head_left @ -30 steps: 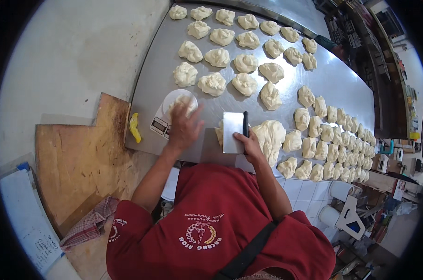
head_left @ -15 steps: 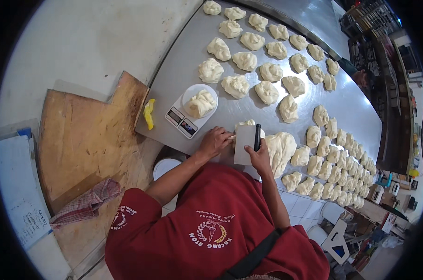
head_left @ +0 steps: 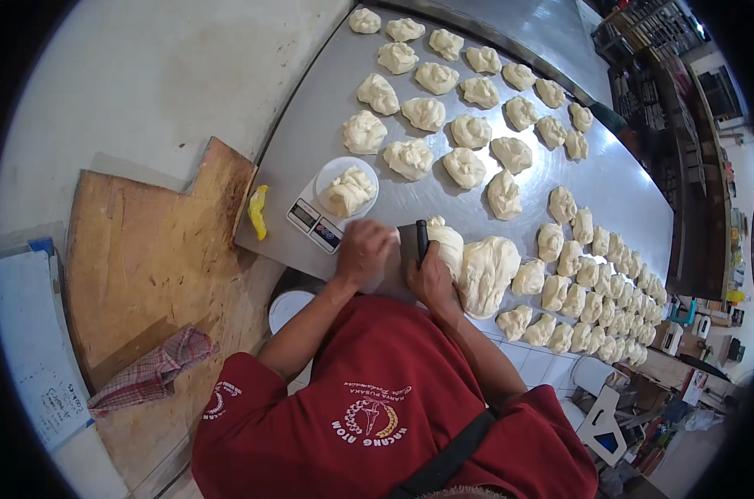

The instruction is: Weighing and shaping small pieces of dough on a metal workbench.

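Observation:
My left hand [head_left: 365,249], slightly blurred, has its fingers curled round what looks like a small piece of dough [head_left: 393,238], just below a digital scale [head_left: 306,218] that carries a dough lump [head_left: 350,191]. My right hand [head_left: 427,274] grips a metal scraper [head_left: 409,245] by its black handle, blade turned down beside a cut mass of dough [head_left: 446,248]. A larger dough mass [head_left: 487,276] lies to its right. Rows of dough pieces [head_left: 424,113] cover the back and right of the steel table [head_left: 285,150].
A wooden board [head_left: 128,274] with a checked cloth [head_left: 154,372] is at left. A yellow item [head_left: 258,212] lies on the table's left edge. A round white container [head_left: 290,312] stands below the front edge. Dark shelving [head_left: 660,158] and a partly hidden person's sleeve [head_left: 610,118] are at the back right.
My left hand has left the scale, where the dough lump now shows, and moved down and right toward the scraper. The scraper has turned from lying flat toward upright beside the dough.

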The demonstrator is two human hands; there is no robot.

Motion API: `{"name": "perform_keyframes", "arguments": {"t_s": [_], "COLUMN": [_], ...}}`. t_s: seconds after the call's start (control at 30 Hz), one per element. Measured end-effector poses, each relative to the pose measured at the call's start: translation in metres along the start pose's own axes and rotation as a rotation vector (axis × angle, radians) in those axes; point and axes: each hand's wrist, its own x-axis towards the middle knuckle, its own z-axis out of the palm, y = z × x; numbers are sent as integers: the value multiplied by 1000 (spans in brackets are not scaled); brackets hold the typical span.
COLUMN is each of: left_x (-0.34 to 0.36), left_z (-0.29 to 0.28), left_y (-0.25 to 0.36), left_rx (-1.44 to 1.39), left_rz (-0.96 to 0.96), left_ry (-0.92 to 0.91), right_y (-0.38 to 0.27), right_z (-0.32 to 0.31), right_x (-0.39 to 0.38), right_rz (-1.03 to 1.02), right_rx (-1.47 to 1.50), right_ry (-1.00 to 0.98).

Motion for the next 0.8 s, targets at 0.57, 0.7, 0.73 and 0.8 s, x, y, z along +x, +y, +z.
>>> {"name": "perform_keyframes", "arguments": {"t_s": [0.57,0.7,0.73,0.8], "left_x": [-8,-19,-21,-23], "left_z": [26,52,53,52], "left_y": [3,0,-1,-3], "left_rx": [-81,-35,-18,5], "left_rz": [53,14,-1,-23], "left_ry": [-109,-217,-238,-257], "right_y": [18,18,16,15], "right_z": [-60,-69,-71,-68], "right_x": [8,7,6,4], "right_rz": [608,542,510,472], "right_rx": [994,867,794,724], "right_ry": [-60,-78,-97,-126]}}
